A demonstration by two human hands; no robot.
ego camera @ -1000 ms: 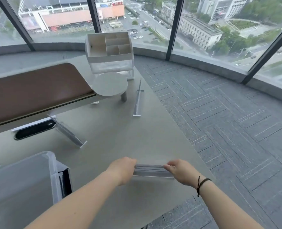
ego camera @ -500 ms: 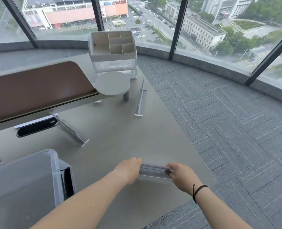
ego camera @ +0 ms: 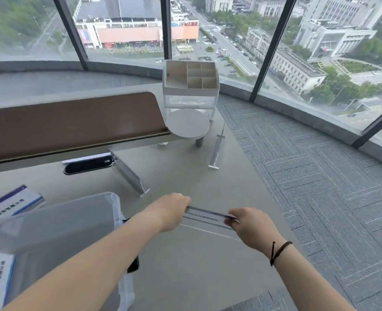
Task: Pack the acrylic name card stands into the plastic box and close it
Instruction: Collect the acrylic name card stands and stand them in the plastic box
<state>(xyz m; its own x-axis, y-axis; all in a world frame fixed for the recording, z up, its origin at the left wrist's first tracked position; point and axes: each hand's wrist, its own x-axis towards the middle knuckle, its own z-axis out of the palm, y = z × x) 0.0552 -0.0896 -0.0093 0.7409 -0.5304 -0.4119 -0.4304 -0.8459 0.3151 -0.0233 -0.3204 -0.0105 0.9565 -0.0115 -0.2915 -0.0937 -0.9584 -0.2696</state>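
Both hands hold one acrylic name card stand (ego camera: 209, 217) by its ends, just above the grey table (ego camera: 208, 265) near its front right edge. Left hand (ego camera: 171, 212) has fingers curled round the stand's left end; right hand (ego camera: 253, 227) pinches the right end, fingertips clamped on it. A black cord bracelet (ego camera: 279, 251) sits on the right wrist. The plastic box (ego camera: 51, 232), translucent, is on the table at lower left, beside the left forearm; can't tell whether its lid is on. Two more stands lie on the table: second stand (ego camera: 129, 173) near the black cable slot (ego camera: 88, 164), third stand (ego camera: 216, 149) further back, just right of a round white stool-like stand (ego camera: 187, 123). Behind that, a white divided organizer (ego camera: 191, 84). Printed cards (ego camera: 8, 202) sit at far left.
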